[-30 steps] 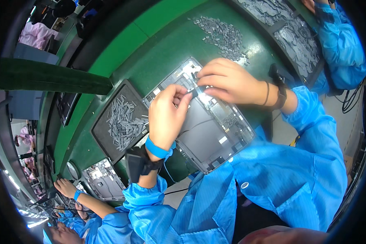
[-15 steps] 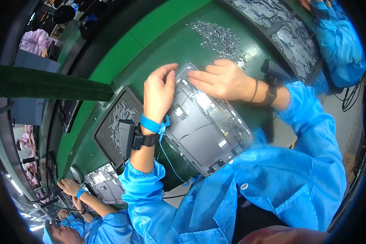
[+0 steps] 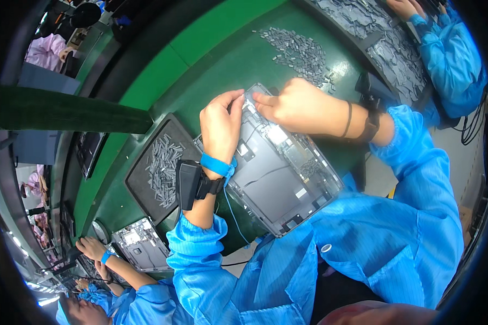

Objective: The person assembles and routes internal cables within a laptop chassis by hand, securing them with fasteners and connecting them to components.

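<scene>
While both hands work at the far end of the opened device (image 3: 268, 181), the left grip (image 3: 220, 127) has thumb and fingertips bent close together beside its upper left edge; can't tell if anything is pinched between them. Right grip (image 3: 293, 105) is mostly curled, fingertips over the upper corner of the same device, just beside the left ones; can't tell from this angle if it has hold of a part. Device is a flat grey shell, inside facing up, set at a slant on the green surface (image 3: 222, 70), near end right up by the blue jacket (image 3: 374, 222). Left wrist has a blue strap (image 3: 217, 164) with a thin blue cord (image 3: 234, 211) hanging off it, plus a black box-shaped unit (image 3: 187, 184) below; right wrist has a dark band (image 3: 371, 125). Left of the device: black tray (image 3: 177, 125) with a loose pile of grey strips (image 3: 164, 170). Past the hands: heap of small dark pieces (image 3: 298, 51) straight on the surface. Upper right: long bin of flat grey pieces (image 3: 385, 57), co-worker's blue sleeve (image 3: 453, 62) next to it. Lower left: second opened device (image 3: 146, 250), another co-worker's hand (image 3: 92, 248) near it
</scene>
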A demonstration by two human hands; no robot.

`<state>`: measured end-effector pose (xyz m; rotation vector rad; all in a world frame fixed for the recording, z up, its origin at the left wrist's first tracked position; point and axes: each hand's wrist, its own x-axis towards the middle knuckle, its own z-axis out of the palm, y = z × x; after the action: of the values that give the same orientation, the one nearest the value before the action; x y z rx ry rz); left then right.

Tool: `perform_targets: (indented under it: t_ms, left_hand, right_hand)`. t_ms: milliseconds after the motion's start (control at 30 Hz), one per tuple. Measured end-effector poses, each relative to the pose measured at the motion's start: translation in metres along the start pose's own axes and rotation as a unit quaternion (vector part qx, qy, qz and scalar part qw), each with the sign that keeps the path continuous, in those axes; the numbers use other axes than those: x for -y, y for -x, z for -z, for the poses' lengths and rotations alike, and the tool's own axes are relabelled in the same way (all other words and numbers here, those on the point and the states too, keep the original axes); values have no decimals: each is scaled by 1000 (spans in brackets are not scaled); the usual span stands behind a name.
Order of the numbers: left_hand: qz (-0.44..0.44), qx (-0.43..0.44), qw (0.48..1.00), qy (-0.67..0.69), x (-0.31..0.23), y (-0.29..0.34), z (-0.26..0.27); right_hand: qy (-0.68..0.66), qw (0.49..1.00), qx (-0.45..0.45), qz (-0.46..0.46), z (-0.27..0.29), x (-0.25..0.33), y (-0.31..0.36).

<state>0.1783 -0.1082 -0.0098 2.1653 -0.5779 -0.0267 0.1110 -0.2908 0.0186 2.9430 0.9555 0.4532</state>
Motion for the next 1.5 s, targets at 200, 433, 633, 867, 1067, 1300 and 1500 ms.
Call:
perform_targets:
  t_ms: [200,433,633,867,1067,1300,1500]
  left_hand:
    - [-59,2,998,-22,-1,3,1]
    - [12,-30,982,187,-9,53,35]
    - [176,-96,911,359,-43,180,58]
    - [372,24,758,535,-48,181,59]
    - [319,161,826,437,-26,169,47]
    - [298,126,824,465,-25,169,46]
    - [298,136,835,443,-27,172,48]
  right_hand:
    - [-98,990,97,-24,12,-4,-4]
    - [-150,986,77,9,3,-8,17]
    - [-299,940,-11,-162,29,25,69]
    - [-500,837,27,-221,20,75,106]
    - [-622,735,-7,-272,9,64,108]
    - [-666,661,-84,-336,-10,-1,31]
    - [-764,575,-81,-282,5,0,8]
